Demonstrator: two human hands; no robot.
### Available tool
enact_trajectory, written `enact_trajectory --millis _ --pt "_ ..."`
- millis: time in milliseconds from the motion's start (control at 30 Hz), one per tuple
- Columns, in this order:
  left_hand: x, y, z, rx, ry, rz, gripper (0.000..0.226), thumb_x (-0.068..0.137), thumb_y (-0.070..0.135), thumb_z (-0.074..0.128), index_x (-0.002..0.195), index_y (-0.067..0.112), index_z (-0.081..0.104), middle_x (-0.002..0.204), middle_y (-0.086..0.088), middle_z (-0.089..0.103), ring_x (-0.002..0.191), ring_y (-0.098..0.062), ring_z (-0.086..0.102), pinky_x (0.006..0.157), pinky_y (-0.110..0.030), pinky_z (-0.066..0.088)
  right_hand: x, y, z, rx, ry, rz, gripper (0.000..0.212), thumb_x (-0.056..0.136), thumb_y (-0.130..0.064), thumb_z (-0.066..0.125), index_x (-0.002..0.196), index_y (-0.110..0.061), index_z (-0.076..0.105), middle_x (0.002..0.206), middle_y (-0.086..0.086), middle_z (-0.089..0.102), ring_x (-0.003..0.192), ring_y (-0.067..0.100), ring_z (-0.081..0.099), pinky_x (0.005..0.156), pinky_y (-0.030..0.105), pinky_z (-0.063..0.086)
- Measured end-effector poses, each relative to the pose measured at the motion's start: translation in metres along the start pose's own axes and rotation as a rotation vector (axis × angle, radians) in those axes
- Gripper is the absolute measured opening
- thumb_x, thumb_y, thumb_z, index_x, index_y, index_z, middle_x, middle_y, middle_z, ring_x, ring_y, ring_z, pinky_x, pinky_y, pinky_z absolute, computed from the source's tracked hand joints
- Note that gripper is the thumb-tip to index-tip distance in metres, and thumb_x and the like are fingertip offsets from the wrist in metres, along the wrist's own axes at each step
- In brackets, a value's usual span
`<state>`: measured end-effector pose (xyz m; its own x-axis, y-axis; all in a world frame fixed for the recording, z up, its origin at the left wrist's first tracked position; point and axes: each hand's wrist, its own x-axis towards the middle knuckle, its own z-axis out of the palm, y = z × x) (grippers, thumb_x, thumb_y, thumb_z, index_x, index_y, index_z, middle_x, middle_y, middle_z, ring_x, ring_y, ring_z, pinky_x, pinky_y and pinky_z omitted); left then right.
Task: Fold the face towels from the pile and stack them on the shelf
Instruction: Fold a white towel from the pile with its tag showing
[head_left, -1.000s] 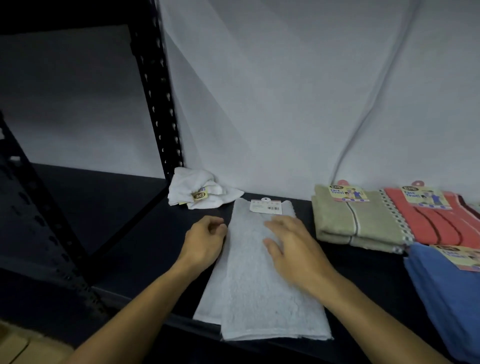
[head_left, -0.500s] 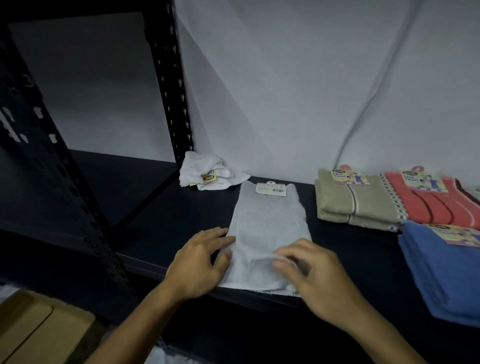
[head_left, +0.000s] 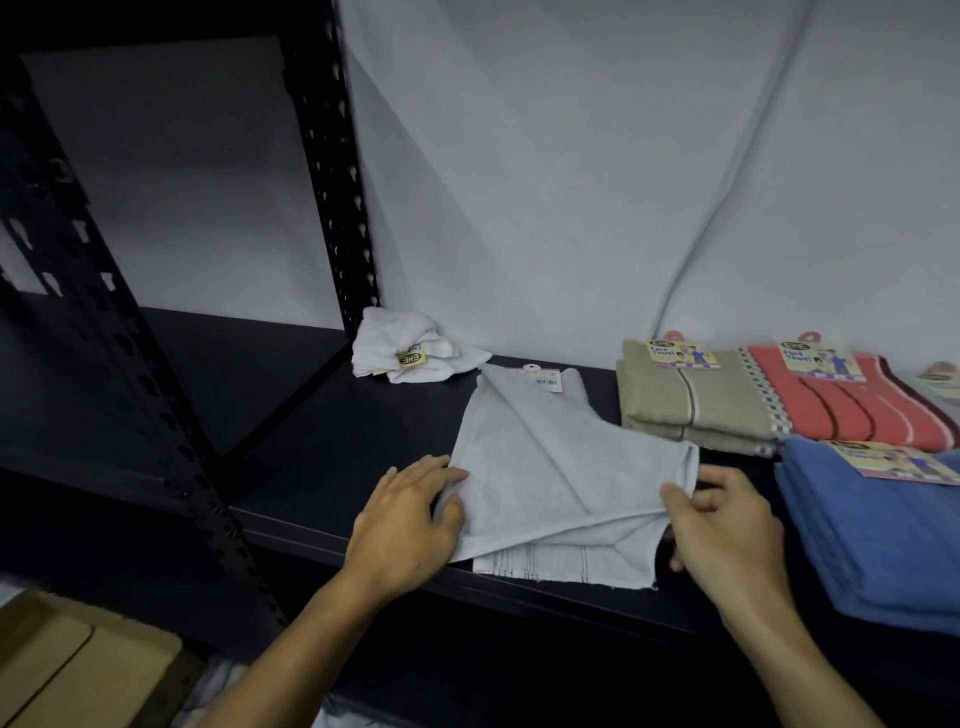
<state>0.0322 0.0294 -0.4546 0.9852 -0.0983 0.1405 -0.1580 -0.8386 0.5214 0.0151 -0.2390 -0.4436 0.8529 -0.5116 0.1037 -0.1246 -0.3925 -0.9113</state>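
Since half a second ago your right hand (head_left: 727, 525) has drawn the near right corner of the pale grey face towel (head_left: 550, 467) up and across, so a diagonal flap now lies over the strip that lay flat and narrow before; your left hand (head_left: 410, 519) has stayed at the towel's left edge.

Item, in hand: pale grey face towel, soft terry, partly folded, lying on the dark shelf (head_left: 322, 447) near its front edge. A woven striped band shows along its near hem. A white card tag (head_left: 543, 376) with a barcode sits at its far end; the print is too small to read.

Grip: your right thumb and fingers pinch the raised corner. Your left hand lies with fingers straight and pressing on the left edge, holding nothing.

Item: crumpled white towel (head_left: 410, 345), loose heap at the back of the shelf beside the perforated black upright (head_left: 337, 171), yellow tag reading "ENE".

Item: beige towel (head_left: 691, 400), folded, one dark stripe, label reading "ENE Face Towel".

Item: coral towel (head_left: 852, 405), folded, dark and pale stripes, checked border, same label.

Item: blue towel stack (head_left: 878, 535), folded, at far right, label blurred.

Item: brown cardboard (head_left: 67, 670), flat, below the shelf at lower left.
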Motion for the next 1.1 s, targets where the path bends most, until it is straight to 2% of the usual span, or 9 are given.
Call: enact_trajectory --millis 100,200,333,433,533,667,800,900,1100 --pt "-0.003 0.004 0.004 0.003 0.008 -0.005 0.041 0.101 0.035 0.045 0.141 0.034 0.048 0.156 0.015 0.033 0.146 0.001 0.017 0.119 -0.024 -0.003 -0.003 0.004 0.0 -0.157 0.026 -0.014 0.029 0.089 -0.016 0.063 0.114 -0.005 0.054 0.068 0.0 0.064 0.062 0.012 0.049 0.066 0.032 0.037" --pt "-0.008 0.008 0.003 -0.01 0.056 -0.028 0.044 0.1 0.038 0.048 0.143 0.03 0.045 0.151 0.014 0.041 0.142 -0.002 0.028 0.121 -0.027 0.009 -0.013 -0.005 0.003 -0.389 0.058 -0.104 0.044 0.089 -0.021 0.062 0.128 -0.005 0.048 0.104 0.016 0.062 0.087 0.033 0.057 0.066 0.035 0.037" --pt "-0.019 0.025 -0.005 0.266 0.18 -0.152 0.051 0.097 0.055 0.04 0.14 0.028 0.048 0.13 0.01 0.058 0.122 -0.013 0.049 0.105 -0.033 0.036 -0.033 -0.016 0.009 -0.639 0.127 -0.729 0.034 0.086 -0.031 0.068 0.115 -0.014 0.062 0.108 0.006 0.058 0.096 0.025 0.051 0.054 0.029 0.043" --pt "-0.027 0.038 -0.013 0.366 0.127 -0.269 0.045 0.097 0.058 0.038 0.122 0.026 0.058 0.111 0.007 0.062 0.102 -0.016 0.059 0.087 -0.033 0.045 -0.042 -0.017 0.021 -0.643 -0.2 -1.02 0.039 0.087 -0.053 0.048 0.11 -0.027 0.066 0.104 -0.012 0.058 0.099 0.006 0.05 0.068 0.019 0.043" --pt "-0.036 0.05 -0.017 0.33 0.035 -0.33 0.037 0.096 0.055 0.042 0.11 0.024 0.057 0.102 0.006 0.062 0.091 -0.017 0.061 0.071 -0.03 0.042 -0.043 -0.015 0.036 -0.708 -0.407 -1.098 0.037 0.087 -0.053 0.044 0.108 -0.032 0.066 0.098 -0.018 0.057 0.096 0.002 0.049 0.087 0.019 0.043" --pt "-0.043 0.056 -0.015 0.181 -0.004 -0.408 0.024 0.095 0.045 0.051 0.105 0.023 0.056 0.094 0.007 0.062 0.083 -0.015 0.058 0.068 -0.03 0.044 -0.035 -0.012 0.048 -0.62 -0.461 -1.145 0.021 0.084 -0.029 0.063 0.103 -0.032 0.07 0.085 -0.018 0.056 0.082 0.003 0.052 0.084 0.024 0.047" --pt "-0.033 0.051 -0.018 -0.151 -0.01 -0.506 0.026 0.087 0.032 0.065 0.085 0.006 0.07 0.071 -0.002 0.068 0.064 -0.02 0.064 0.061 -0.033 0.053 -0.031 -0.024 0.044 -0.447 -0.36 -1.116 0.032 0.088 -0.023 0.045 0.101 -0.028 0.073 0.079 -0.015 0.057 0.075 0.006 0.052 0.075 0.022 0.045" --pt "-0.021 0.053 -0.026 -0.461 0.004 -0.526 0.027 0.086 0.028 0.069 0.08 0.001 0.071 0.056 0.0 0.061 0.054 -0.016 0.055 0.056 -0.03 0.049 -0.022 -0.036 0.037 -0.385 -0.27 -1.111 0.031 0.085 -0.014 0.05 0.101 -0.022 0.075 0.078 -0.01 0.058 0.074 0.009 0.052 0.069 0.023 0.042" --pt "-0.002 0.09 -0.04 -0.803 -0.002 -0.36 0.017 0.094 0.017 0.065 0.091 0.001 0.066 0.074 -0.005 0.064 0.057 -0.008 0.064 0.053 -0.025 0.05 -0.004 -0.042 0.006 -0.345 -0.106 -1.138 0.035 0.084 0.0 0.042 0.099 -0.005 0.073 0.086 0.005 0.057 0.07 0.024 0.057 0.059 0.031 0.049"
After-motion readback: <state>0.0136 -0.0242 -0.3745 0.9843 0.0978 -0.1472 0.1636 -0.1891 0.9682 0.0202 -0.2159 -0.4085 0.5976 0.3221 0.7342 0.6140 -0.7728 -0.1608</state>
